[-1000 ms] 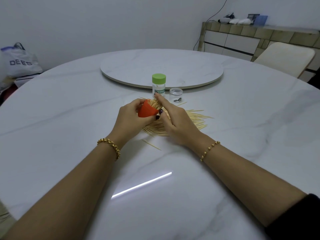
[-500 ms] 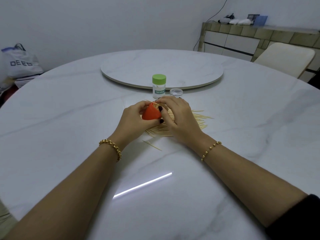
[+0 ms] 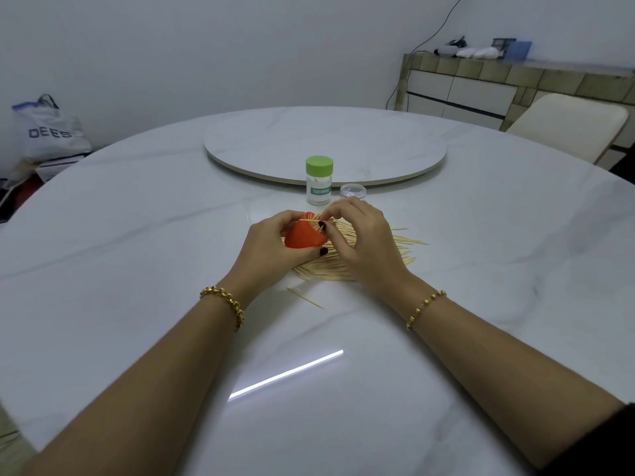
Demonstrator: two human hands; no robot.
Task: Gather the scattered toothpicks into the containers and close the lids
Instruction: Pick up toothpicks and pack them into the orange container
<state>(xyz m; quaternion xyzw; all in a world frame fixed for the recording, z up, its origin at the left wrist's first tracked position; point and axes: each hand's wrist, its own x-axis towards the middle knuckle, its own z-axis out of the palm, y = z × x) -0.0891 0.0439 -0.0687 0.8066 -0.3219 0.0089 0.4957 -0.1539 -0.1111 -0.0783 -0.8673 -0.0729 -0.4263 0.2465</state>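
Round white marble desk [image 3: 137, 235] with a raised turntable [image 3: 275, 139] at its far middle. White bag [image 3: 48, 132] lettered "DEES" on the floor far left. Cream chair [image 3: 567, 128] far right, tiled sideboard [image 3: 481, 87] behind it, small items on top. Dark cable [image 3: 429, 36] runs up the wall.

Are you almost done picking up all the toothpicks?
Not yet. The clear jar with the green lid stands closed. The left hand holds the orange plastic container while the right hand pinches one wooden toothpick at its top. Left: the toothpick pile on the white marble table and the loose clear round lid.
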